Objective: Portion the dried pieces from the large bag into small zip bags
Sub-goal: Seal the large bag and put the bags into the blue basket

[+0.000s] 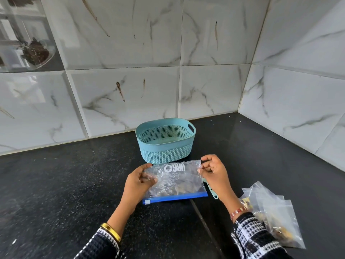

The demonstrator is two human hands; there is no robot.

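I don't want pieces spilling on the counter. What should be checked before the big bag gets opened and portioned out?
1. Large bag held at both sides: ok, left hand and right hand each pinch an edge.
2. Blue zip strip shut: cannot tell.
3. Zip end up: not ok, it points toward the person, printed end away.
4. Small zip bags within reach: ok, piled by the right forearm.
5. Some small bags already filled: ok, brown pieces show inside.
6. Basket free: ok, nothing visible in it.

Teal basket (166,144), blue-zip clear bag (174,181), black speckled counter (65,184), white-grey marble tiles (123,43).
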